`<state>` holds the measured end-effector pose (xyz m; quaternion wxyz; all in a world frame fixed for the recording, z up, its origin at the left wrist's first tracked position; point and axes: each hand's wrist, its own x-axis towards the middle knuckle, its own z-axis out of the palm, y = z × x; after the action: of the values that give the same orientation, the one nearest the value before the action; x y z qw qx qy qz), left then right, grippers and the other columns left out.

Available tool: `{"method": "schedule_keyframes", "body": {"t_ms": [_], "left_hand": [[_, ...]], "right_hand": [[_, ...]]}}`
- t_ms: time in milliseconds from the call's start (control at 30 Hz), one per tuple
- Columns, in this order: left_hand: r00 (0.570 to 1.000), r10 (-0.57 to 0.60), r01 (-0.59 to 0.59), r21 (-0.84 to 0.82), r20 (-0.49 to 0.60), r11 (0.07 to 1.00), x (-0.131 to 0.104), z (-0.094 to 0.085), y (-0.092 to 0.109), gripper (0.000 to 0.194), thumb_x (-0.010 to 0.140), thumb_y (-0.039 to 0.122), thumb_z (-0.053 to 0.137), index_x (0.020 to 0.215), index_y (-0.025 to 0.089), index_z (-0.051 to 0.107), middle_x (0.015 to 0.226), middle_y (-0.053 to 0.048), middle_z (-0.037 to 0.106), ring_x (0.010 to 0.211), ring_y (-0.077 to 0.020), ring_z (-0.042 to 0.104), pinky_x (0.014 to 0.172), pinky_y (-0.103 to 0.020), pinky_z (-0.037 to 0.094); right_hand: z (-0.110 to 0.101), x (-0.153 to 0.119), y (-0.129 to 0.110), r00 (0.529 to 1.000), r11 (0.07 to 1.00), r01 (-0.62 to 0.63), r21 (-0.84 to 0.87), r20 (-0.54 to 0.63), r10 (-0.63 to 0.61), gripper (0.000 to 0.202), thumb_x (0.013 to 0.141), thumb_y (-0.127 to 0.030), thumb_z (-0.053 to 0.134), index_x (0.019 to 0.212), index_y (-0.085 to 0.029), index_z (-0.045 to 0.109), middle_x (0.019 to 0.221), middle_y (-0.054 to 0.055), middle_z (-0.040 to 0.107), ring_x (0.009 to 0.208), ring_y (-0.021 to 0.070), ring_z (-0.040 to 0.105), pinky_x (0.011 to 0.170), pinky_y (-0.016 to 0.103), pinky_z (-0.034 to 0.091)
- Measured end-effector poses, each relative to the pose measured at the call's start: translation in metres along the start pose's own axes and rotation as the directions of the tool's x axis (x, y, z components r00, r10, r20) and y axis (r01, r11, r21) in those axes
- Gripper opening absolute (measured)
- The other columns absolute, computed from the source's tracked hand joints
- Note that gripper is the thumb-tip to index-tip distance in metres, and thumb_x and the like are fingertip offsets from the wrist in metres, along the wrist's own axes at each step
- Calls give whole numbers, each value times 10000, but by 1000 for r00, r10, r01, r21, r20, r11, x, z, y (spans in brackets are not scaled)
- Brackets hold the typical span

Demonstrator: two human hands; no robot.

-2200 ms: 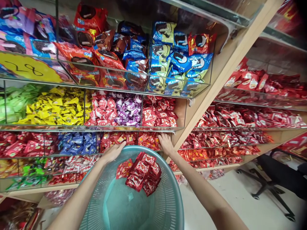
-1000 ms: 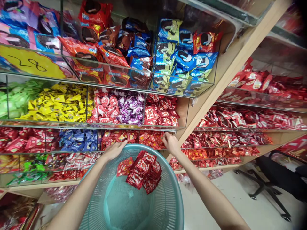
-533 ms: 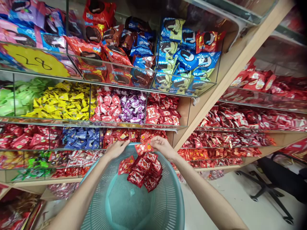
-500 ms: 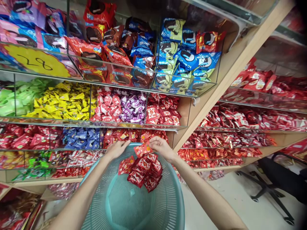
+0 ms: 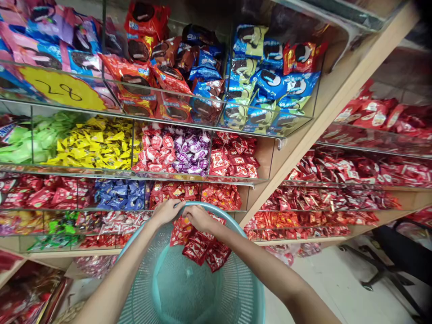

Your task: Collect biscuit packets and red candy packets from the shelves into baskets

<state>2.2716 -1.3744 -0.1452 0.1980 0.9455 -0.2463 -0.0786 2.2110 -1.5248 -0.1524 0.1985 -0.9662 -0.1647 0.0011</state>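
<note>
A teal plastic basket (image 5: 248, 265) with perforated sides stands in front of me, tilted toward the shelves. My left hand (image 5: 168, 211) grips its far rim, thumb along the top. Just to the right, my right hand (image 5: 200, 218) reaches over the inside of the basket, fingers bent and pinched on an orange-red candy packet that they mostly cover. Below it, an orange-red candy packet (image 5: 178, 234) lies against the far wall. Strips of dark red candy packets (image 5: 216, 255) hang together beside it, partly hidden by my right wrist.
Wooden shelves with clear dividers hold yellow wrapped candies (image 5: 97, 144), purple twists (image 5: 192, 150), blue packets (image 5: 119, 193) and cookie packs (image 5: 270, 83). A yellow price sign (image 5: 62, 87) reads 28. A slanting wooden post (image 5: 324, 117) separates the racks. A black wheeled chair (image 5: 401, 256) stands right.
My right hand has moved left and down with the orange-red packet, close to my left hand. The left hand stays on the rim. The view has shifted slightly.
</note>
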Motion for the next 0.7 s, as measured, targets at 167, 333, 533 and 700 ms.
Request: {"method": "schedule_keyframes", "body": {"t_ms": [167, 333, 533, 700], "left_hand": [[1000, -5, 4, -8, -3, 1000, 0, 1, 0, 495, 827, 592, 274, 902, 281, 652, 882, -10, 704, 828, -208, 634, 689, -258, 421], [1000, -6, 6, -18, -9, 1000, 0, 1, 0, 493, 823, 594, 274, 938, 293, 646, 915, -11, 702, 852, -215, 630, 711, -271, 418], [1000, -5, 5, -36, 2, 999, 0, 2, -2, 516, 817, 607, 266, 879, 277, 657, 872, -6, 705, 830, -205, 630, 714, -265, 418], [1000, -7, 7, -41, -21, 999, 0, 3, -3, 559, 811, 639, 234, 949, 290, 648, 905, -7, 699, 820, -204, 632, 690, -268, 420]], "right_hand": [[5, -5, -1, 998, 978, -52, -200, 13, 56, 279, 815, -59, 381, 951, -169, 598, 930, 90, 622, 909, 204, 543, 810, 344, 407], [-3, -12, -16, 995, 932, -96, -350, -44, 86, 287, 832, -65, 380, 1047, -119, 562, 1005, 162, 593, 1017, 264, 495, 864, 416, 376], [26, -14, -54, 996, 892, 4, -451, -77, -44, 240, 850, -126, 402, 1018, -118, 572, 962, 137, 595, 916, 237, 513, 749, 378, 423], [67, -14, -70, 999, 883, 11, -469, -29, -28, 186, 823, -117, 458, 898, -104, 628, 935, 130, 588, 885, 228, 495, 724, 371, 419]]}}
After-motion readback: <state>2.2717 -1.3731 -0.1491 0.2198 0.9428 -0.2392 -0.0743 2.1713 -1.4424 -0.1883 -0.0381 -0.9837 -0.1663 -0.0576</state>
